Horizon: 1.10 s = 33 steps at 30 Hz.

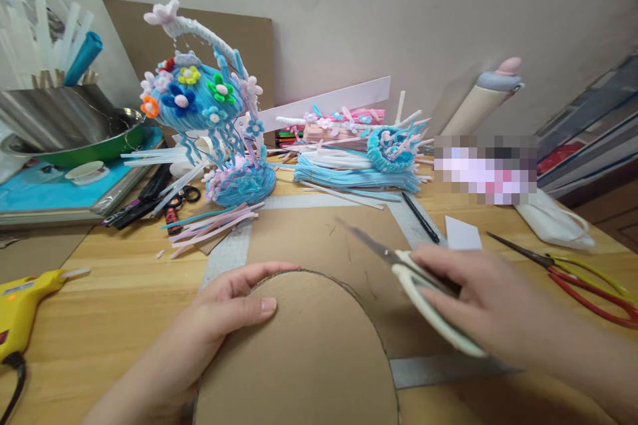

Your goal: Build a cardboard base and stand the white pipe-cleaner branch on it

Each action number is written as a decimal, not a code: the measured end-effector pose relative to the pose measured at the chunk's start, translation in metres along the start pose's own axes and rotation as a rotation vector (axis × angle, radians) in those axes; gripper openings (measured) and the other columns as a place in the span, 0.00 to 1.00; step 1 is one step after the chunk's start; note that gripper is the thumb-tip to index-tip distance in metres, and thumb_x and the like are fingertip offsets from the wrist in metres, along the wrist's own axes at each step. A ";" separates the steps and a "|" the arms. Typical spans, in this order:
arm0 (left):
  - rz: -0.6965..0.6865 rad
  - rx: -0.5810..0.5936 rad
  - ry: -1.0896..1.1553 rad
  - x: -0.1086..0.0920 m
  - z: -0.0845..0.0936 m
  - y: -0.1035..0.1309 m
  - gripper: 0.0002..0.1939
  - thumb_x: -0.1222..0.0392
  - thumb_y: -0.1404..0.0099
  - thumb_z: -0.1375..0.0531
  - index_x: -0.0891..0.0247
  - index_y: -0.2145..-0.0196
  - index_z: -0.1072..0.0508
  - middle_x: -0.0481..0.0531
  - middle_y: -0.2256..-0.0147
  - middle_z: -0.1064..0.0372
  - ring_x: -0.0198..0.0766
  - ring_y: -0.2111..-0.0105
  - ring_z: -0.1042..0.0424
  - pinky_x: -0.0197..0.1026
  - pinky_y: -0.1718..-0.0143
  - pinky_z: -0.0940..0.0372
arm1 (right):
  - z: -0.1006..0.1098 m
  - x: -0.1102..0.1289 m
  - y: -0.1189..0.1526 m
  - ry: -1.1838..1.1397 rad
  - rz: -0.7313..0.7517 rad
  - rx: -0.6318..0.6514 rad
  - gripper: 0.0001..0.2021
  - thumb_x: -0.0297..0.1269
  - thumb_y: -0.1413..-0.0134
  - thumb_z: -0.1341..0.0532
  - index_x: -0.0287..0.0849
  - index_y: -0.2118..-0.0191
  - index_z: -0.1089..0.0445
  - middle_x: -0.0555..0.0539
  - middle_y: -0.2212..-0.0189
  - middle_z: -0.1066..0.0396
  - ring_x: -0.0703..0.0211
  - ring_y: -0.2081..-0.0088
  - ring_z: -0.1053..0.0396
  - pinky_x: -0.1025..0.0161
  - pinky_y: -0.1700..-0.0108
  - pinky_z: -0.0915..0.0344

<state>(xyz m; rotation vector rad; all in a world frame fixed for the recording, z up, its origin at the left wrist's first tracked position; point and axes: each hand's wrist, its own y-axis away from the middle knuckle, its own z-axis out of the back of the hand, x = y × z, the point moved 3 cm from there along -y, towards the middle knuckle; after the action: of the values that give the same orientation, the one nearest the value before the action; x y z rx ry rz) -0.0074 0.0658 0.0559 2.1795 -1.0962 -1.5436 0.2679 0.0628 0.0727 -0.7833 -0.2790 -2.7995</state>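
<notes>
My left hand [234, 305] grips a round piece of brown cardboard [309, 358] by its upper left edge, thumb on top and fingers beneath. The disc's lower part runs out of the picture. To the right, my right hand [463, 292] is closed round the pale handles of a pair of scissors [428, 305]. Their blades point away to the upper left, blurred by motion, apart from the disc. Under both lies a flat brown cardboard sheet [319, 232] with a few dark marks on it.
A pipe-cleaner flower lamp [199, 106] stands at the back left. Blue pipe cleaners [353, 172] lie behind the sheet. A yellow glue gun [30, 305] rests at far left. Right of the sheet are a black pen [420, 218] and red-and-yellow-handled scissors [573, 279].
</notes>
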 end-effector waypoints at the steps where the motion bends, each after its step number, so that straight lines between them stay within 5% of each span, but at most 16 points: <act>1: 0.001 -0.019 0.006 -0.001 0.001 0.000 0.26 0.63 0.47 0.36 0.63 0.49 0.32 0.62 0.59 0.25 0.47 0.66 0.24 0.41 0.67 0.31 | -0.002 -0.008 -0.005 -0.160 -0.107 0.054 0.13 0.47 0.48 0.42 0.44 0.75 0.38 0.53 0.81 0.37 0.63 0.80 0.40 0.67 0.78 0.51; 6: -0.052 -0.137 0.021 -0.009 0.009 -0.001 0.32 0.62 0.47 0.36 0.60 0.44 0.37 0.59 0.62 0.24 0.46 0.70 0.24 0.41 0.72 0.31 | -0.024 -0.016 -0.017 -1.215 -0.370 0.614 0.26 0.62 0.48 0.51 0.41 0.68 0.36 0.51 0.79 0.38 0.66 0.83 0.39 0.70 0.84 0.53; 11: -0.112 -0.210 0.021 -0.013 0.015 -0.004 0.31 0.63 0.47 0.36 0.56 0.45 0.36 0.54 0.65 0.23 0.42 0.74 0.24 0.38 0.76 0.31 | -0.029 -0.010 -0.009 -1.563 -0.381 0.728 0.33 0.65 0.47 0.59 0.39 0.64 0.34 0.48 0.75 0.37 0.65 0.81 0.35 0.71 0.86 0.53; 14: -0.175 -0.197 0.031 -0.013 0.015 -0.007 0.27 0.63 0.46 0.36 0.57 0.47 0.33 0.53 0.63 0.24 0.41 0.73 0.24 0.37 0.75 0.31 | -0.029 -0.011 -0.009 -1.552 -0.248 0.557 0.30 0.64 0.47 0.55 0.40 0.64 0.34 0.49 0.76 0.37 0.66 0.82 0.36 0.72 0.86 0.53; 18: -0.204 -0.155 0.076 -0.007 0.011 -0.011 0.23 0.61 0.42 0.39 0.56 0.48 0.33 0.52 0.59 0.24 0.42 0.68 0.24 0.39 0.72 0.30 | -0.039 -0.011 -0.015 -1.171 -0.192 0.232 0.18 0.54 0.47 0.42 0.42 0.62 0.35 0.45 0.70 0.31 0.62 0.74 0.32 0.72 0.82 0.43; 26: -0.223 -0.025 0.196 -0.001 -0.004 -0.016 0.23 0.49 0.34 0.49 0.64 0.48 0.32 0.58 0.55 0.28 0.45 0.58 0.28 0.42 0.60 0.33 | -0.067 0.013 -0.018 -1.314 -0.179 0.251 0.13 0.43 0.52 0.36 0.44 0.62 0.34 0.53 0.77 0.36 0.69 0.82 0.42 0.73 0.84 0.44; 30: -0.428 -0.223 0.177 -0.005 0.015 -0.021 0.16 0.55 0.39 0.40 0.63 0.54 0.29 0.52 0.66 0.27 0.34 0.70 0.29 0.33 0.72 0.36 | -0.061 -0.003 -0.020 -1.536 -0.293 0.099 0.10 0.40 0.55 0.34 0.46 0.65 0.30 0.54 0.80 0.37 0.69 0.83 0.42 0.72 0.85 0.46; 33: -0.531 -0.249 0.126 -0.005 0.024 -0.025 0.11 0.57 0.42 0.36 0.63 0.62 0.28 0.40 0.84 0.41 0.24 0.86 0.47 0.27 0.84 0.51 | -0.053 -0.021 -0.024 -1.600 -0.401 -0.064 0.11 0.38 0.59 0.32 0.47 0.65 0.29 0.55 0.80 0.35 0.68 0.81 0.41 0.71 0.82 0.41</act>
<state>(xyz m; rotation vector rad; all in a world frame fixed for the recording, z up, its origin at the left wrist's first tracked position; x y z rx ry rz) -0.0184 0.0916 0.0352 2.4609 -0.2695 -1.5970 0.2535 0.0765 0.0146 -2.9902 -0.5775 -1.6926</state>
